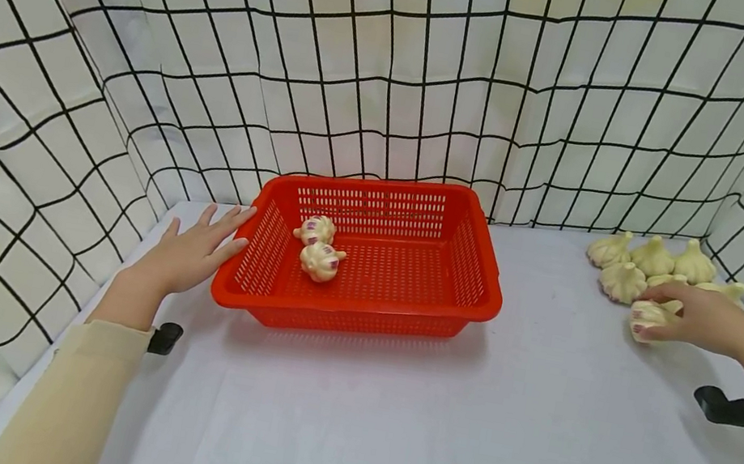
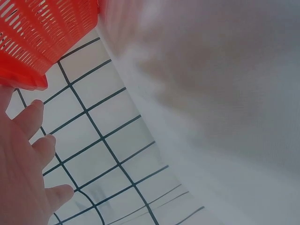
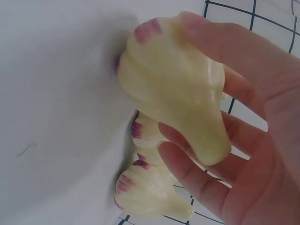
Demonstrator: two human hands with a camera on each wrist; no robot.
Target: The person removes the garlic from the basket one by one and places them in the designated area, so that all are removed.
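My right hand (image 1: 693, 319) grips a garlic bulb (image 1: 650, 318) at the front of a cluster on the right. In the right wrist view, the thumb and fingers curl round that pale, purple-streaked bulb, its stem towards the palm. Several more garlic bulbs (image 1: 652, 256) stand just behind it. At the left, my left hand (image 1: 195, 252) has its fingers spread, with fingertips at the left rim of a red plastic basket (image 1: 359, 308). Two garlic bulbs (image 1: 320, 261) lie inside the basket, towards its left side.
A white cloth (image 1: 397, 433) covers the table. White walls with black netting (image 1: 438, 103) enclose the back and both sides, close behind the basket and the garlic cluster. Each wrist wears a small black device (image 1: 723, 406).
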